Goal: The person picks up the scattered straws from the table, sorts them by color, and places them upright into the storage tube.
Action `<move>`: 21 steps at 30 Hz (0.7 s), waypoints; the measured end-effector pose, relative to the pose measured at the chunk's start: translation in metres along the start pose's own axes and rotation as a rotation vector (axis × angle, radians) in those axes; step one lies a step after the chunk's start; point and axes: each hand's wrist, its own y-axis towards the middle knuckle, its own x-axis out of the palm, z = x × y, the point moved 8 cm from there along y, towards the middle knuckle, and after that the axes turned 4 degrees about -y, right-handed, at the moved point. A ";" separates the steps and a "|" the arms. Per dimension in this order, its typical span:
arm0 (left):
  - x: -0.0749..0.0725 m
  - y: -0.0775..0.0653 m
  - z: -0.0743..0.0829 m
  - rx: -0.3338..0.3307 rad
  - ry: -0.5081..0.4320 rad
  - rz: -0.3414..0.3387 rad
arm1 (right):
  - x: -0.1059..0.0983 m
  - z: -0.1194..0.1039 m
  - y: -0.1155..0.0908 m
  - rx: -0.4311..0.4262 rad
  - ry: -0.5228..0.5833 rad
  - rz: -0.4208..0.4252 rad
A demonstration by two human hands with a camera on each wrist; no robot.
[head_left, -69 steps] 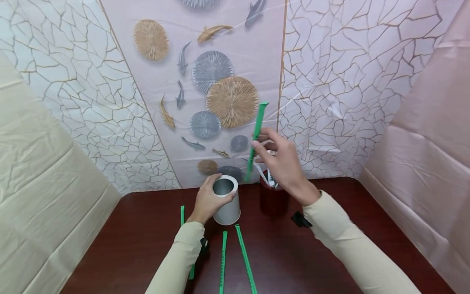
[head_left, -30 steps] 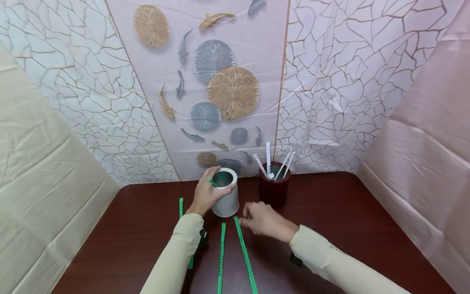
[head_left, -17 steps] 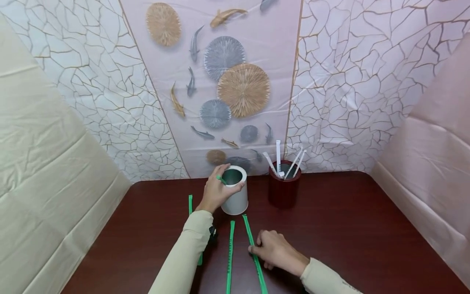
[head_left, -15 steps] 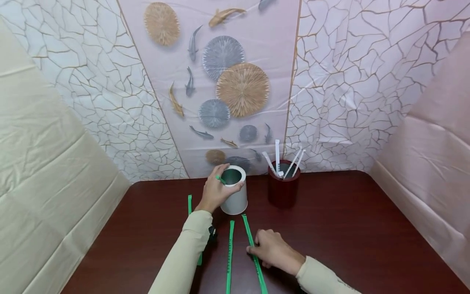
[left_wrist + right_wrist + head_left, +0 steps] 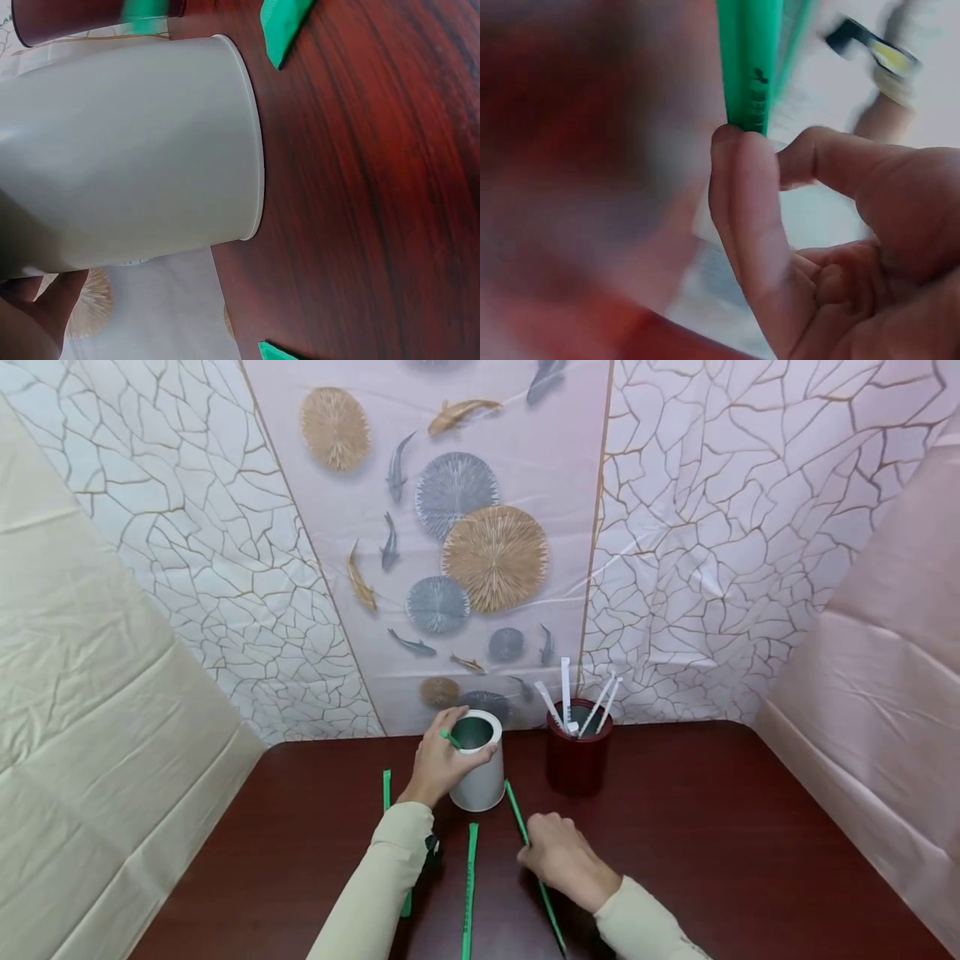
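My left hand point(image 5: 442, 764) grips the rim of a grey-white round canister point(image 5: 480, 785), thumb at the front and fingers behind. One green stick sachet point(image 5: 449, 739) pokes out over the canister's rim by that hand. Low over the table, my right hand point(image 5: 566, 856) pinches another green stick sachet point(image 5: 517, 811) near its middle, its far end close to the canister's base; the right wrist view shows the fingertips on the printed sachet point(image 5: 750, 67). A third sachet point(image 5: 469, 885) lies in front of the canister, and a fourth point(image 5: 387, 789) lies left, partly behind my left forearm.
A dark red canister point(image 5: 577, 768) stands to the right of the grey-white one, with several white stick sachets point(image 5: 566, 689) leaning in it. Patterned cloth point(image 5: 675, 568) hangs behind the brown table point(image 5: 690, 827), and plain cloth flanks it on both sides.
My right hand let a green sachet into the grey-white canister, came down to the table, and now pinches and has turned the right-hand sachet. The left hand keeps its grip.
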 end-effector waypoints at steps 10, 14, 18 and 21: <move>-0.004 0.004 0.000 0.025 0.008 0.000 | -0.131 -0.061 -0.005 -0.294 0.225 0.291; -0.003 0.003 -0.003 0.015 0.000 0.004 | -0.172 -0.089 0.012 -0.430 0.291 0.389; 0.000 0.001 -0.004 0.011 0.002 0.000 | -0.185 -0.105 0.036 -0.477 0.299 0.448; 0.001 0.001 -0.004 0.017 0.014 -0.008 | -0.172 -0.109 0.057 -0.516 0.234 0.460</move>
